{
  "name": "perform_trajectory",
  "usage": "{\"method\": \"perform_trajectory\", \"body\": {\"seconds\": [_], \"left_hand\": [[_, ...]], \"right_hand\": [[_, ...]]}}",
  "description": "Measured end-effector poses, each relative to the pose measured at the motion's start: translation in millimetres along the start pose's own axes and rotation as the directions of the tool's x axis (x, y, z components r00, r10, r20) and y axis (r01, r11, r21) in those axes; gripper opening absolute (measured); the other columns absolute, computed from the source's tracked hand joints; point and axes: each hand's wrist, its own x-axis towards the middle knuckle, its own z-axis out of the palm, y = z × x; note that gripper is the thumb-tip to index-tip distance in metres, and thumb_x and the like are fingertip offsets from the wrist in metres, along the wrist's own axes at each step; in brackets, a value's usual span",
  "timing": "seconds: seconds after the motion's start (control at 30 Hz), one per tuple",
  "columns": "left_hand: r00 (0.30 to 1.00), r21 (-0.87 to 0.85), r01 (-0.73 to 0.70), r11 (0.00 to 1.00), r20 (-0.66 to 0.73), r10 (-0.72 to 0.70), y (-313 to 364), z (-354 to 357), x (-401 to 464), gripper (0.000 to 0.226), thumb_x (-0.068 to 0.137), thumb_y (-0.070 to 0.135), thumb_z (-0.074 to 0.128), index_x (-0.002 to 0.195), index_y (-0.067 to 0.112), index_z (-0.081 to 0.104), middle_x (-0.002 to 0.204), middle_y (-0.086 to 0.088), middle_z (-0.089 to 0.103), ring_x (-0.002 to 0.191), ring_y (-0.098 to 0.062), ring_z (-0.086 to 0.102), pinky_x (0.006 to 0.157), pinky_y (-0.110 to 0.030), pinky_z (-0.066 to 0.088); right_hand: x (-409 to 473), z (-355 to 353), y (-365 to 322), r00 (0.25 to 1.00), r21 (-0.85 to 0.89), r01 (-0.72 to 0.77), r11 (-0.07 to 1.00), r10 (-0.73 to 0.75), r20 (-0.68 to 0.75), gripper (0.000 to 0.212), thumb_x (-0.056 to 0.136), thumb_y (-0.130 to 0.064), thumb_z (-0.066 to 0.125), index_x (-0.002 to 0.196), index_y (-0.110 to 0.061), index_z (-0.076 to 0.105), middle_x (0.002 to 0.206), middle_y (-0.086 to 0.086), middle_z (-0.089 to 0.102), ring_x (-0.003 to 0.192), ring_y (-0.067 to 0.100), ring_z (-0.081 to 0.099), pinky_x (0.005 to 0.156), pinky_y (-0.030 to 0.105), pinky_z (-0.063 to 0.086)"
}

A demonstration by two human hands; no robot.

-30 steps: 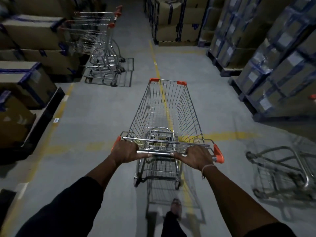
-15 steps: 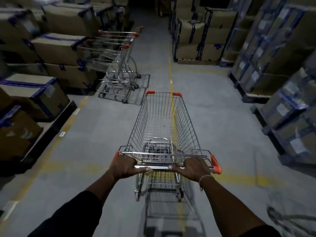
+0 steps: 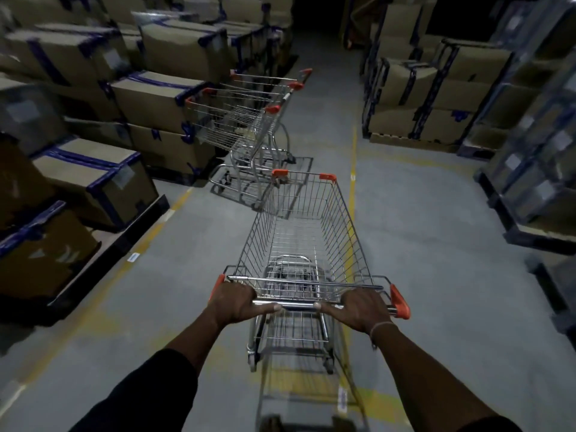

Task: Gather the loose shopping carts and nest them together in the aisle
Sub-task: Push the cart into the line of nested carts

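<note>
The nested carts [image 3: 249, 120] now stand much closer than a second ago, just ahead-left of the pushed cart [image 3: 304, 241]. The left hand [image 3: 233, 302] and right hand [image 3: 361, 308] are both wrapped around its handle bar [image 3: 297, 305], the wire basket stretching away from the fingers. It looks empty, orange-cornered, though motion blur softens the wheels.
</note>
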Motion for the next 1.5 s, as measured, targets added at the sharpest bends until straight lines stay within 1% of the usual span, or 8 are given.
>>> {"method": "perform_trajectory", "body": {"seconds": [0.2,0.33,0.47,0.67,0.87,1.1,1.37,1.5], "left_hand": [[0.997,-0.026,0.064,0.998,0.038,-0.063,-43.3,-13.5,89.7,0.106,0.066,0.107,0.012,0.061,0.014,0.062,0.062,0.003,0.063,0.077,-0.016,0.067,0.108,-0.052,0.032],[0.993,-0.039,0.095,0.995,0.073,-0.092,-62.7,-27.5,132.8,0.095,0.070,0.105,0.015,0.056,0.019,0.053,0.056,0.008,0.047,0.078,-0.016,0.064,0.108,-0.052,0.033],[0.980,-0.075,0.170,0.983,0.113,-0.161,-80.5,-34.1,178.6,0.095,0.069,0.105,0.013,0.058,0.021,0.055,0.059,0.008,0.052,0.076,-0.015,0.061,0.109,-0.054,0.030],[0.953,-0.100,0.293,0.951,0.112,-0.282,-110.0,-42.1,254.7,0.097,0.067,0.107,0.013,0.058,0.021,0.056,0.057,0.009,0.053,0.075,-0.014,0.062,0.107,-0.055,0.033],[0.893,-0.149,0.445,0.883,0.143,-0.426,-130.0,-46.7,322.2,0.101,0.065,0.108,0.012,0.059,0.019,0.059,0.059,0.007,0.060,0.069,-0.010,0.060,0.106,-0.057,0.033],[0.809,-0.114,0.586,0.802,0.134,-0.572,-142.1,-58.3,381.2,0.104,0.061,0.109,0.005,0.057,0.019,0.058,0.055,0.009,0.055,0.066,-0.010,0.055,0.106,-0.055,0.035],[0.723,-0.078,0.689,0.720,0.128,-0.678,-177.8,-57.8,440.5,0.107,0.063,0.108,0.003,0.067,0.022,0.066,0.067,0.008,0.063,0.075,-0.014,0.065,0.108,-0.058,0.030],[0.696,-0.097,0.717,0.690,0.132,-0.705,-214.9,-61.6,475.0,0.104,0.066,0.107,0.005,0.069,0.022,0.065,0.074,0.007,0.068,0.080,-0.015,0.066,0.109,-0.058,0.026]], "right_hand": [[114.3,-22.8,13.5,0.998,0.011,0.054,0.998,-0.055,0.011,0.104,0.061,-0.112,-0.001,0.059,-0.021,0.049,0.061,0.001,0.055,0.063,0.023,0.060,0.071,0.034,0.048],[180.9,-35.0,22.3,0.995,-0.014,0.104,0.994,-0.104,0.011,0.103,0.065,-0.111,0.005,0.058,-0.020,0.053,0.063,0.003,0.059,0.064,0.023,0.062,0.069,0.035,0.050],[248.4,-50.4,29.9,0.984,-0.081,0.180,0.980,-0.181,-0.006,0.105,0.064,-0.110,0.001,0.058,-0.019,0.053,0.067,0.003,0.057,0.069,0.025,0.059,0.066,0.035,0.040],[364.2,-72.2,43.2,0.955,-0.133,0.295,0.946,-0.297,0.008,0.108,0.076,-0.106,0.012,0.067,-0.015,0.070,0.068,0.005,0.065,0.069,0.024,0.065,0.072,0.033,0.048],[474.0,-97.9,54.0,0.917,-0.142,0.398,0.907,-0.397,0.035,0.101,0.075,-0.106,0.018,0.060,-0.017,0.063,0.059,0.000,0.054,0.066,0.024,0.060,0.069,0.035,0.044],[581.0,-118.5,58.4,0.841,-0.102,0.540,0.835,-0.539,0.044,0.089,0.078,-0.104,0.027,0.055,-0.021,0.048,0.053,-0.001,0.050,0.053,0.017,0.053,0.066,0.033,0.045],[689.9,-133.2,40.4,0.772,-0.158,0.633,0.758,-0.633,0.056,0.093,0.077,-0.104,0.026,0.058,-0.018,0.054,0.059,0.003,0.058,0.058,0.018,0.055,0.068,0.034,0.044],[751.1,-138.7,17.7,0.747,-0.200,0.656,0.728,-0.664,0.032,0.102,0.076,-0.106,0.020,0.064,-0.016,0.067,0.058,0.001,0.057,0.059,0.018,0.058,0.071,0.034,0.053]]}}
